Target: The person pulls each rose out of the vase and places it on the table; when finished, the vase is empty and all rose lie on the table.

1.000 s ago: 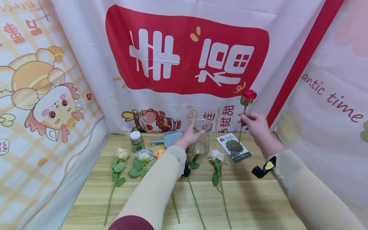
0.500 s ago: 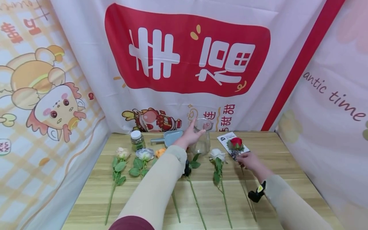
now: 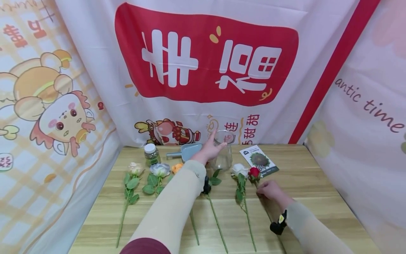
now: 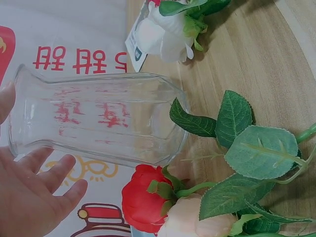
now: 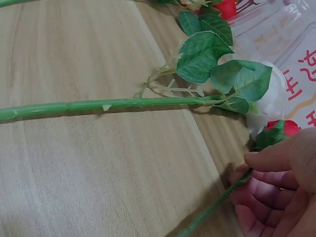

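Observation:
My left hand (image 3: 208, 151) holds the clear glass vase (image 3: 223, 161) near its flared rim, thumb on one side and fingers on the other. The vase stands upright at the back of the table. My right hand (image 3: 272, 190) pinches the green stem of a red rose (image 3: 254, 174) just below its head, thumb against fingers in the right wrist view. That rose lies low over the table, its head beside a white rose (image 3: 240, 170). Its lower stem is partly covered by the right wrist. In the left wrist view, leaves (image 4: 261, 150) lie close to the vase base.
Along the left lie a cream rose (image 3: 135, 169), a pale blue rose (image 3: 160, 170) and an orange rose (image 3: 177, 168). Behind them stand a white-lidded jar (image 3: 152, 155) and a blue dustpan (image 3: 189, 152). A sunflower seed packet (image 3: 259, 160) lies at the back right.
My right hand has lowered the red rose from upright above the packet to lying beside the white rose, shifting slightly left and nearer. The left hand and vase have stayed put.

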The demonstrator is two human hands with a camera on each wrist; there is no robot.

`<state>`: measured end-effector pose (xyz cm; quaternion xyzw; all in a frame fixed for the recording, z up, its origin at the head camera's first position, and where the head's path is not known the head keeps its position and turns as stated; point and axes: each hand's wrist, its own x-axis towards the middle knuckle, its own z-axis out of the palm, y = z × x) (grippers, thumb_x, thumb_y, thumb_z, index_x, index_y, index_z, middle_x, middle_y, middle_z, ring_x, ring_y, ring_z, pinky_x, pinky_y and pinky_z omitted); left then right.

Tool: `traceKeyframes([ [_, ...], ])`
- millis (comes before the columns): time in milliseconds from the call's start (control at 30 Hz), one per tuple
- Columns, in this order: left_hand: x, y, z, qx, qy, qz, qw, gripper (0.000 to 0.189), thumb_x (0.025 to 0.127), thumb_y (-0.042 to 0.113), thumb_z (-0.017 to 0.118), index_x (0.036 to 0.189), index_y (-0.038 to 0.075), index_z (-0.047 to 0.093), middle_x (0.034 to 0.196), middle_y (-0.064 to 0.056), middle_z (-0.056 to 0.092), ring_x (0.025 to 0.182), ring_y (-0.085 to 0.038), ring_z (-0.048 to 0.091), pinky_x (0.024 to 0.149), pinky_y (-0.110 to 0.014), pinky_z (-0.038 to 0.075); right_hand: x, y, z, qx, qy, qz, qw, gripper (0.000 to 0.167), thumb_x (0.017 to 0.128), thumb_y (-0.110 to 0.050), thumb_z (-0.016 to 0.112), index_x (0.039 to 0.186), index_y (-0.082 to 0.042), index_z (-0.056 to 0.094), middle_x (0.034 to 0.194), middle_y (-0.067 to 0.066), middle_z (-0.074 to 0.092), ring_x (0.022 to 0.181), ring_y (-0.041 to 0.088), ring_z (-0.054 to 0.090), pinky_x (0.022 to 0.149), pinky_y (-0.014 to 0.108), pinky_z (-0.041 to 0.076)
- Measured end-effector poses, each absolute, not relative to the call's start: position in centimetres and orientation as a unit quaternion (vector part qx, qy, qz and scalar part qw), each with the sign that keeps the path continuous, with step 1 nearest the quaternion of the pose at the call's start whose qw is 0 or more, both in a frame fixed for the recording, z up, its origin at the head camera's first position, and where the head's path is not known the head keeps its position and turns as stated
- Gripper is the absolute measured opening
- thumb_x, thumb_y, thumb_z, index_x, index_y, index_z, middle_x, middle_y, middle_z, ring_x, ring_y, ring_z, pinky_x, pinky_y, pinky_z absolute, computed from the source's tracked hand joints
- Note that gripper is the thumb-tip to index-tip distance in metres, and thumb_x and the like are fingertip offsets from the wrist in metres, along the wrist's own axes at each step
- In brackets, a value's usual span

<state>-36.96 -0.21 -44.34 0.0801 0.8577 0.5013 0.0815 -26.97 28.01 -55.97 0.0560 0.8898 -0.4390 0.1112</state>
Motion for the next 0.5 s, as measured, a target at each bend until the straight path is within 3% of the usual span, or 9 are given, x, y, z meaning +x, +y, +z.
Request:
traceKeyframes([
  [267, -37.5, -0.3, -44.7, 0.075, 0.862, 0.494, 0.091, 0.084, 0.094, 0.055, 0.058, 0.157, 0.045, 0.003, 0.163, -0.006, 0.018, 0.144, -0.033, 0.026, 0.112, -0.053, 0.028, -26.8, 28.5, -55.9, 0.066, 0.890, -0.433, 0.128, 0.009, 0.083, -0.004, 0.073, 0.083, 0.005, 0.072, 0.067, 0.006, 0.064, 0.055, 0.015, 0.058, 0.051, 0.028, 0.050],
  [500, -37.8, -0.8, -44.7, 0.084, 0.856, 0.502, 0.091, 0.084, 0.095, 0.053, 0.059, 0.158, 0.042, 0.005, 0.163, -0.008, 0.017, 0.144, -0.034, 0.025, 0.112, -0.052, 0.027, -28.0, 30.8, -52.5, 0.077, 0.858, -0.489, 0.138, 0.023, 0.096, -0.010, 0.061, 0.091, 0.012, 0.061, 0.070, 0.007, 0.059, 0.057, 0.014, 0.055, 0.055, 0.030, 0.051],
])
